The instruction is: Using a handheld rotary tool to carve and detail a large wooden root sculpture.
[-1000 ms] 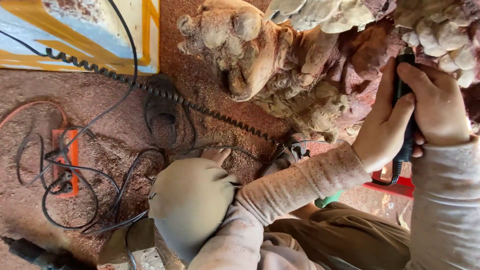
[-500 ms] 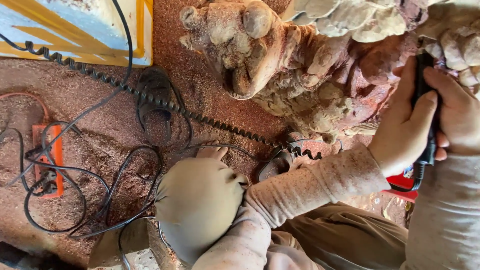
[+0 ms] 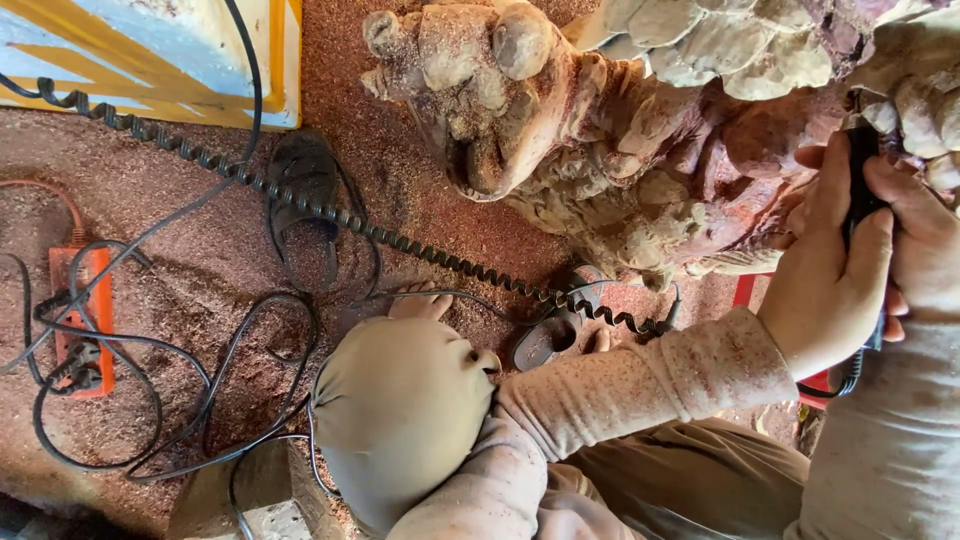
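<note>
reddish-tan carving (image 3: 640, 150), orange power strip (image 3: 80, 320)

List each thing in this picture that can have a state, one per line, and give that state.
Left hand: wrapped around the tool, beside the right.
Right hand: gripping the tool.
Tool: black, upright, held against the carving.
Carving: rough wood, coated in dust.
Coiled cord: stretched across the floor.
Power strip: orange, plugs in, lying in sawdust.
Sandal: lying empty, dusty.
</note>
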